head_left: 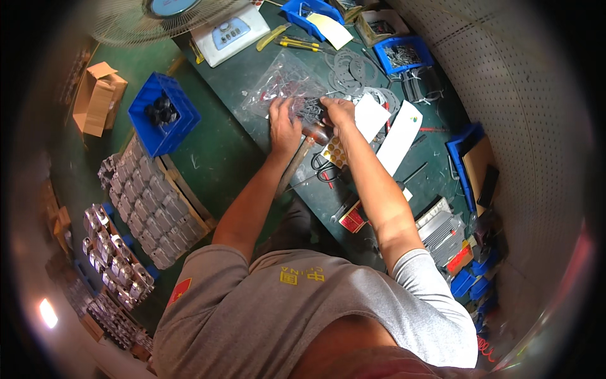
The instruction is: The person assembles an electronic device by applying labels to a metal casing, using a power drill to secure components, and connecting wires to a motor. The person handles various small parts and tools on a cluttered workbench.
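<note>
A clear plastic bag [281, 79] lies crumpled on the green workbench, with small grey metal parts [310, 111] gathered at its near end. My left hand [284, 126] is closed on the bag's near edge, its fingers curled over the plastic. On the other side of the metal parts, my right hand [341, 115] has thumb and fingers bent together; what they pinch is too small to make out. Just below the parts lies a hammer [315, 134], its wooden handle slanting toward my body. A sheet of round gold stickers [334, 152] sits beside the hammer head.
Flat metal rings [350, 68], white paper strips [400, 137] and a yellow cutter [300, 43] lie around. Blue bins [401, 55] line the back. A white scale [230, 33] and a fan [165, 19] stand at far left; a blue crate [183, 114] is left of the bench.
</note>
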`<action>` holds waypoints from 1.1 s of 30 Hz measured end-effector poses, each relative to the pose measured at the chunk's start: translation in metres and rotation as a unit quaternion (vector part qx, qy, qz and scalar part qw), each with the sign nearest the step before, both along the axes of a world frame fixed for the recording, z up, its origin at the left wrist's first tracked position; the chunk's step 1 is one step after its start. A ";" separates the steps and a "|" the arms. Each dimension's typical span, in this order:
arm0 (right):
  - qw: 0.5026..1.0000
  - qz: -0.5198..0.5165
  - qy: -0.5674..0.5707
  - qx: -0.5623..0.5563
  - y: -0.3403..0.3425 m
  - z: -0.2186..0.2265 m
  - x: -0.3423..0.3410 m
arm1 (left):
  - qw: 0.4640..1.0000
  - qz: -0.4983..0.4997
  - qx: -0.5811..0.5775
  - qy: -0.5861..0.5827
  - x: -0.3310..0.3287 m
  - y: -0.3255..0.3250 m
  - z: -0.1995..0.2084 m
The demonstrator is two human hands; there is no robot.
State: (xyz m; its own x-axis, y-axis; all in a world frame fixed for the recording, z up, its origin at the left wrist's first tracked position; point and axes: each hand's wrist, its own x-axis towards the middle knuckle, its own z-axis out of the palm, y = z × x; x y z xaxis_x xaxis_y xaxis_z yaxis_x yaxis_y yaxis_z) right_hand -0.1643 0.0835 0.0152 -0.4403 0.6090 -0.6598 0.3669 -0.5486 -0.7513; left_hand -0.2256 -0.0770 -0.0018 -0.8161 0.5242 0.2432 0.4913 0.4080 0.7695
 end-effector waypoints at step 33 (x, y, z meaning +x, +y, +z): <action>0.748 0.188 0.159 0.616 -0.011 0.118 -0.014 | 0.995 0.002 0.092 0.021 -0.042 -0.003 0.067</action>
